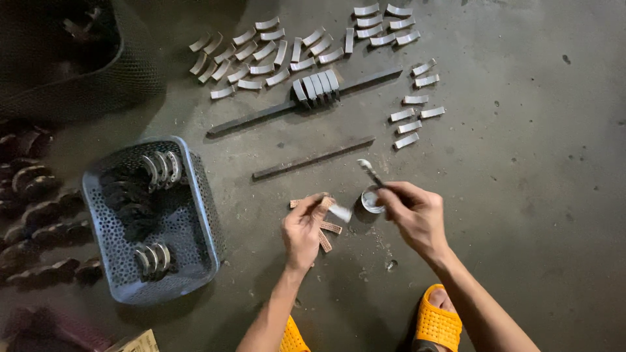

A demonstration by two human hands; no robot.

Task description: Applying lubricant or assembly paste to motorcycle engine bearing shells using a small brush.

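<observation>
We're crouched over the concrete floor [521, 195], both hands low in the middle. Our left hand [303, 228] is closed in a pinch on a small curved pale piece [340, 212], held out toward the tin, probably so its face is easy to reach. Our right hand [414, 212] is closed around a thin brush [372, 173], tip pointing up and away, directly above a small round tin [372, 200] that sits on the floor between the hands (whatever's inside looks pale, can't tell more).

Just under the left hand lie a few tan strips [329, 228], loosely crossed, within easy reach.

Toward the far edge of the floor, many light curved pieces [261, 55] are spread out singly, apart from each other, likely to keep them from touching. Four more [316, 86] stand side by side on a long dark bar [261, 116]; a second bar [313, 158] lies nearer us, bare.

At the left, a blue perforated basket [199, 208] holds dark curved parts and some metal ones. Further left, rows of dark parts [39, 228] lie on the floor. Orange sandals [437, 322] at the near edge.
</observation>
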